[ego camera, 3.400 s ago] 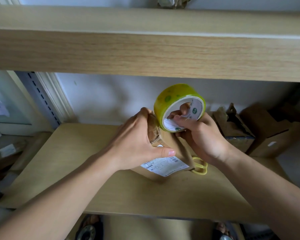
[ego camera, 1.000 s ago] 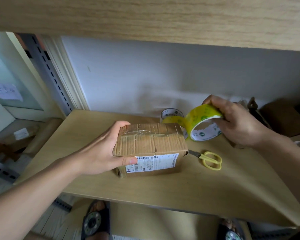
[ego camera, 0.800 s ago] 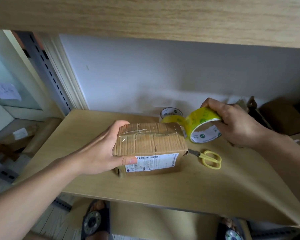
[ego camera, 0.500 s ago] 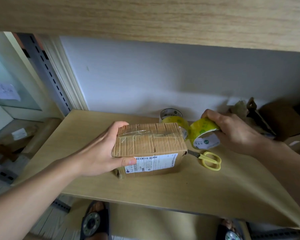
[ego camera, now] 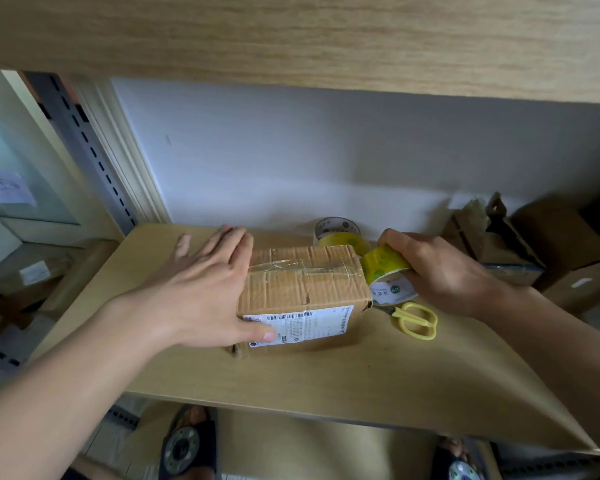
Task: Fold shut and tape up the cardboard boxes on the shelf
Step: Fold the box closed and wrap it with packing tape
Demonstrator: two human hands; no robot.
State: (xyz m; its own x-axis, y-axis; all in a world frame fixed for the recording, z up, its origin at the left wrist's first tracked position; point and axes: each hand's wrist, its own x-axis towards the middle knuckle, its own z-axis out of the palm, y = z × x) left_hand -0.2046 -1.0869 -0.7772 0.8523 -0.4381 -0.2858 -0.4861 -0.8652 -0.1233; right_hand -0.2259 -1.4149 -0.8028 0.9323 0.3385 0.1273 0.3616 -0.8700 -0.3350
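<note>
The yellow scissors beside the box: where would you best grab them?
Probably by the handle loops of the yellow scissors, coming from the front right. They lie flat, loops toward the shelf's open edge; the blades point under the tape roll in the right hand.

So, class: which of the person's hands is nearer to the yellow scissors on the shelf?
Right. The right hand grips the tape roll just above the scissors. The left hand rests on the cardboard box, across it from them.

Box [ego camera: 302, 289] on shelf [ego camera: 361, 375] between both hands: left hand [ego camera: 201, 292] at its left end, right hand [ego camera: 440, 268] at right with tape roll [ego camera: 385, 268]. Scissors [ego camera: 414, 319] just below right hand; second roll [ego camera: 336, 232] behind box.
</note>
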